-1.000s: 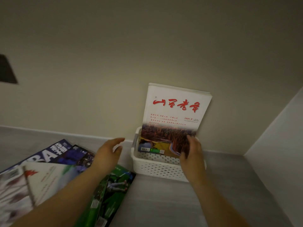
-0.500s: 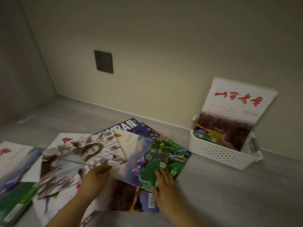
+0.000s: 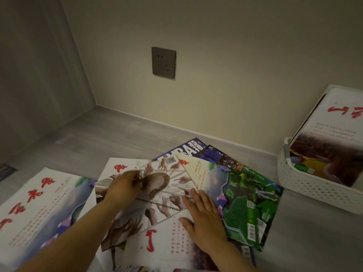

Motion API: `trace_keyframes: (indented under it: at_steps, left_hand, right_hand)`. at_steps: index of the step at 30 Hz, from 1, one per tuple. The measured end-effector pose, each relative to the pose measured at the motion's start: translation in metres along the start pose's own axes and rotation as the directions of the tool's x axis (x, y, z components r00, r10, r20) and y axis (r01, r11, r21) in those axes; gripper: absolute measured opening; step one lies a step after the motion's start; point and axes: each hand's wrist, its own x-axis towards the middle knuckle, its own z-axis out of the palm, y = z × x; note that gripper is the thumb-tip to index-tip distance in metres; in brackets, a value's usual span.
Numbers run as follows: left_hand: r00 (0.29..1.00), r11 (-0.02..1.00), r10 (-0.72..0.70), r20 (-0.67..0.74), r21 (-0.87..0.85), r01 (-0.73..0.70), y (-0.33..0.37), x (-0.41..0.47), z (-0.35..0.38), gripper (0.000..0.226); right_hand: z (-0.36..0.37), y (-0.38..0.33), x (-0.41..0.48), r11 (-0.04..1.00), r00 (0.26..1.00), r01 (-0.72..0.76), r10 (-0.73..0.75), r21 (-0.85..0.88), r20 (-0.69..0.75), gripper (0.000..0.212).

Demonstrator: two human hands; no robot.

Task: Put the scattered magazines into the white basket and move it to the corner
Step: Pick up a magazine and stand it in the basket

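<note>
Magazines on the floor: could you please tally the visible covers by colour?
White with red calligraphy: 4
Blue: 2
Green: 1
Photo cover with chains: 1
Total: 8 visible; more may lie hidden underneath.

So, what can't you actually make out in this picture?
Head view only.
white basket: its right part is cut off by the frame edge.
upright magazine in it: title cut by the same edge; anything behind it is hidden.
left hand: fingers blurred; whether they pinch the chain-picture magazine is unclear.
pile: lower magazines covered by upper ones and the flat right hand.
dark thing at the left edge: cut off, too dim.
</note>
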Motion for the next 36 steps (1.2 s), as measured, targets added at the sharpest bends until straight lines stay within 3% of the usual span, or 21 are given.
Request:
trace_keyframes:
  at_steps: [2, 6, 8, 13, 22, 25, 28, 33, 36]
  left_hand:
    - [0.999, 0.998, -0.020, 0.036, 0.053, 0.018, 0.001, 0.021, -0.004, 0.032]
    - [0.984, 0.985, -0.077, 0.162, 0.163, 0.050, 0.004, 0.048, -0.007, 0.039]
    - [0.981, 0.971, -0.087, 0.174, 0.237, 0.044, 0.006, 0.058, -0.008, 0.044]
    - [0.953, 0.967, -0.153, 0.261, 0.240, 0.089, 0.002, 0.066, -0.013, 0.046]
    - [0.950, 0.974, -0.219, 0.223, 0.104, 0.200, 0.004, 0.056, -0.025, 0.029]
    - [0.938, 0.980, -0.189, 0.290, 0.116, 0.161, 0.004, 0.043, -0.026, 0.026]
    - [0.933, 0.986, -0.151, 0.328, -0.022, 0.167, 0.011, 0.035, -0.023, 0.016]
    - [0.957, 0.957, -0.116, 0.267, -0.226, 0.179, 0.027, 0.022, -0.018, 0.010]
    - [0.943, 0.968, -0.033, 0.331, -0.223, 0.112, 0.034, 0.010, -0.018, 0.017]
  right_hand:
    - [-0.006, -0.002, -0.003, 0.999, 0.998, 0.003, -0.006, -0.046, -0.063, 0.057]
    - [-0.019, -0.017, -0.003, 0.969, 0.995, -0.093, 0.095, -0.228, 0.000, 0.053]
    - [-0.022, -0.019, -0.005, 0.968, 0.988, -0.124, 0.141, -0.220, 0.063, 0.053]
    - [-0.002, 0.001, 0.000, 0.998, 0.997, -0.063, 0.061, 0.020, 0.053, 0.062]
    - [-0.003, 0.005, -0.003, 0.986, 0.997, -0.057, 0.048, 0.157, 0.058, 0.060]
    - [-0.008, 0.003, -0.007, 0.937, 0.991, -0.133, 0.135, 0.322, 0.015, 0.059]
    - [-0.014, 0.007, -0.012, 0.861, 0.968, -0.233, 0.249, 0.453, 0.025, 0.064]
    - [-0.021, 0.014, -0.022, 0.853, 0.968, -0.243, 0.242, 0.462, 0.062, 0.062]
    - [-0.026, 0.014, -0.025, 0.746, 0.971, -0.207, 0.237, 0.633, 0.039, 0.056]
